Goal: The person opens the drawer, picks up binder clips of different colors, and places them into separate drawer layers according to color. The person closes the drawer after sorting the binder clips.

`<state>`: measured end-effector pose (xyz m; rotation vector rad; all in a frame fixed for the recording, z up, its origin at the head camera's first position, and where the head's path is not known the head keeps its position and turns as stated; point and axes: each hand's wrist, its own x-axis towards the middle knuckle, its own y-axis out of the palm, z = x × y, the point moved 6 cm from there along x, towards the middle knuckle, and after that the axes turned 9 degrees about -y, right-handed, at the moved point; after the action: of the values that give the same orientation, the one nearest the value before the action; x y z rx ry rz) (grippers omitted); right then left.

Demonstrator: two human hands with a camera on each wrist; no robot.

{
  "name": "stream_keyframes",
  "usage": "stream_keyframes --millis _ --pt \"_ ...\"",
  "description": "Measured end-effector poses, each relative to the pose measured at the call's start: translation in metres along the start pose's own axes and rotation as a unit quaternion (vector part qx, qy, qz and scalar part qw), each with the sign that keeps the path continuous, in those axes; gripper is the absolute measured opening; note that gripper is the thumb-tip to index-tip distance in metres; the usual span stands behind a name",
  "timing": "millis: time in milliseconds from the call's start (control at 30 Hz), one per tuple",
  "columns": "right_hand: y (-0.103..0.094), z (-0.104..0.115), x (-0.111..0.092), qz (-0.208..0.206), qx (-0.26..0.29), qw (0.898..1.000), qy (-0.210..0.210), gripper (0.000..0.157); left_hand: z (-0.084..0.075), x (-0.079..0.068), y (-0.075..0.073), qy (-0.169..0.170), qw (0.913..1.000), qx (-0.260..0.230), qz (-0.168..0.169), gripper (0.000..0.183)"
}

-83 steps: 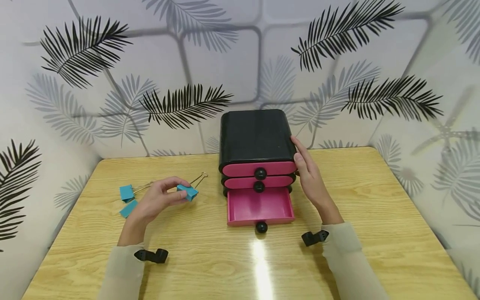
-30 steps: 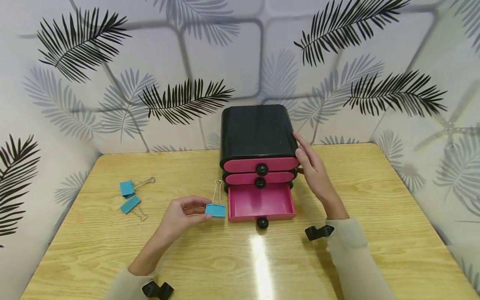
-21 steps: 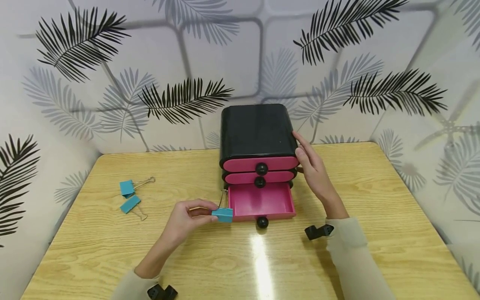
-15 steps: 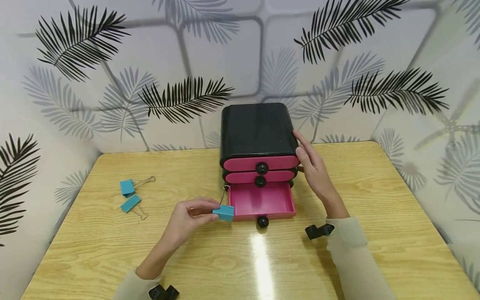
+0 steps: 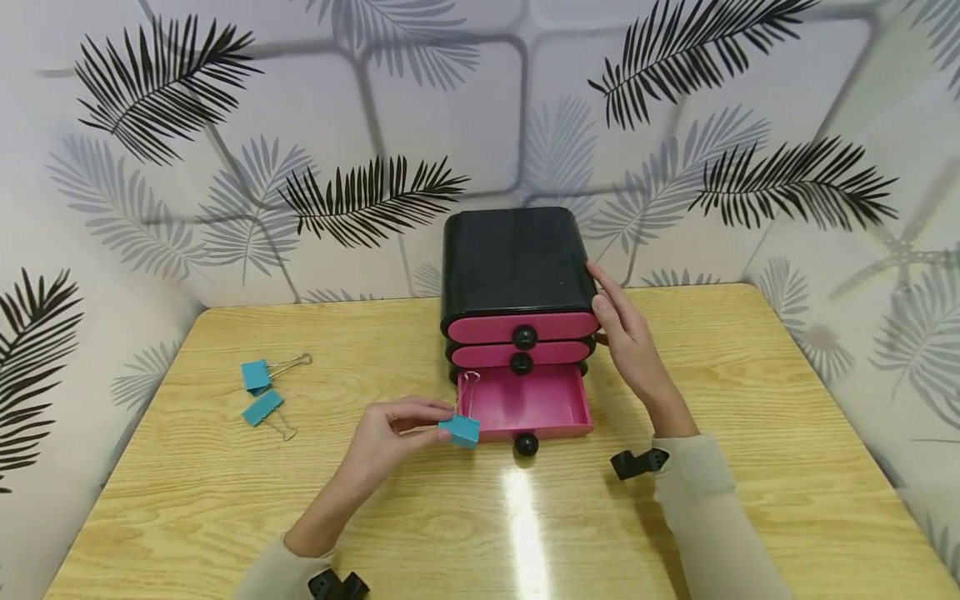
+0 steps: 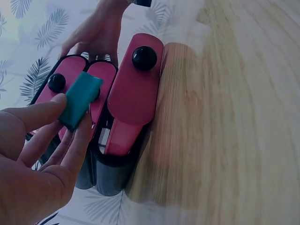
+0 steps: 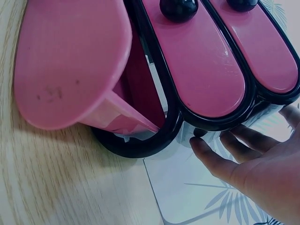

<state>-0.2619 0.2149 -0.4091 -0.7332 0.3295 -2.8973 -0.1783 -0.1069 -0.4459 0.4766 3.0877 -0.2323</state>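
Note:
Between thumb and fingers, my left hand point(image 5: 384, 440) pinches a blue binder clip point(image 5: 461, 431), its wire handles pointing away from me. In the head view the clip is at the front left corner of the pulled-out pink bottom drawer point(image 5: 528, 432); whether they touch I cannot tell. The drawer belongs to a small black drawer unit point(image 5: 517, 258), whose upper two pink drawers are closed. My right hand point(image 5: 628, 350) rests on the unit's right side with fingers extended, as the right wrist view also shows. Nothing is visible inside the open drawer.
Two more blue binder clips, one behind point(image 5: 255, 377) and one in front point(image 5: 262, 408), lie close together on the left of the wooden table point(image 5: 420, 533). A leaf-patterned wall covering point(image 5: 420, 108) rises behind the table.
My left hand has carried the binder clip rightward from near the other clips to the open drawer's front left corner. My right hand has stayed against the unit's side.

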Motion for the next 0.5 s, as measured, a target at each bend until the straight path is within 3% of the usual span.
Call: stream_keyframes --millis 267,500 --pt "-0.001 -0.001 -0.001 -0.001 -0.003 1.000 -0.002 0.049 0.006 0.011 0.015 -0.014 0.9996 -0.022 -0.014 0.025" --pt "0.000 0.000 0.000 0.001 0.000 1.000 -0.009 0.050 0.004 0.017 0.023 0.001 0.9986 -0.007 -0.053 0.019"
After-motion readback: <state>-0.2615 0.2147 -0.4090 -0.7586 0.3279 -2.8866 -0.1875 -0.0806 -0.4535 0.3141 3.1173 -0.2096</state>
